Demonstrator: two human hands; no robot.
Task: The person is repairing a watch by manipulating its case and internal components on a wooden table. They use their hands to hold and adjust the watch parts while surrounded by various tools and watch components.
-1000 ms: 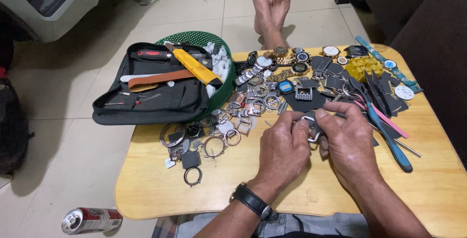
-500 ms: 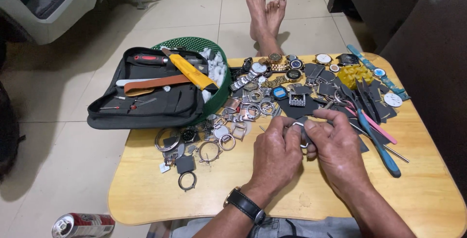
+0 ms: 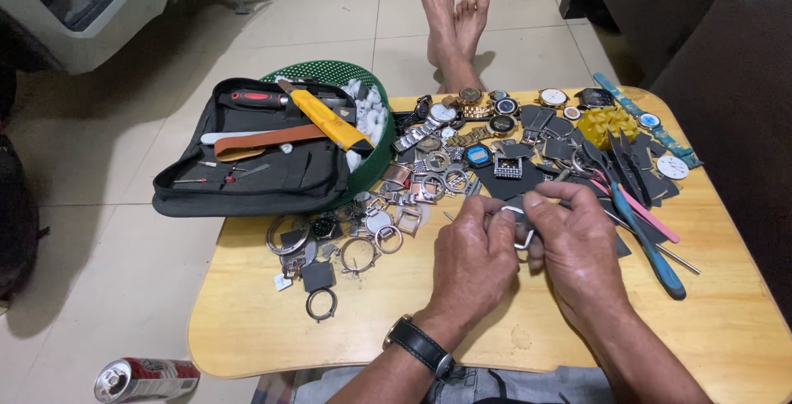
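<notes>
Over the middle of a low wooden table (image 3: 247,330), both my hands pinch one small silvery metal watch part (image 3: 521,231). My left hand (image 3: 474,259), with a black wristwatch (image 3: 419,344) on its wrist, grips the part from the left. From the right, my right hand (image 3: 577,247) grips it with fingertips closed at its top. The fingers hide most of the part, so I cannot tell its full shape.
Watch cases, rings and bezels (image 3: 363,247) lie scattered left of my hands, watches and straps (image 3: 495,115) behind. Blue-handled pliers (image 3: 652,247) lie to the right. An open black tool pouch (image 3: 247,156) rests on a green basket (image 3: 330,72). Bare feet (image 3: 452,8) and a can (image 3: 144,378) are on the floor.
My hands stay together on the small part with only slight finger shifts. The camera view has moved a little; nothing on the table has shifted.
</notes>
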